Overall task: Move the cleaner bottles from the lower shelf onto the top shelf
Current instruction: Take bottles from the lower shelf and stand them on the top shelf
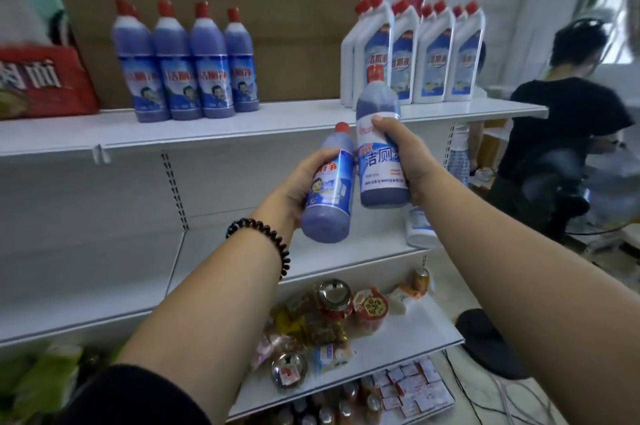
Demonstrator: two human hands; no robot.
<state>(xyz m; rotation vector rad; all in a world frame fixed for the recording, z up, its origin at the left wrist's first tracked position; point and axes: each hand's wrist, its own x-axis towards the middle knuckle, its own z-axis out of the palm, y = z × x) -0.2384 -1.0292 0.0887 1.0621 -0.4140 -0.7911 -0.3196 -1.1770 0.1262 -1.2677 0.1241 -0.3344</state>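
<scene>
The left hand (pixel 304 182) grips a tilted bottle (pixel 329 196), its cap leaning up and to the right. The right hand (pixel 405 154) grips an upright bottle (pixel 379 161), higher and nearer the top shelf (pixel 294 121). The bare stretch of shelf lies up and left of both, between the purple row (pixel 187 71) and the white bottles (pixel 426 54).

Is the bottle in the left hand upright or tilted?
Tilted: the blue cleaner bottle in the left hand leans, red cap right of its base.
</scene>
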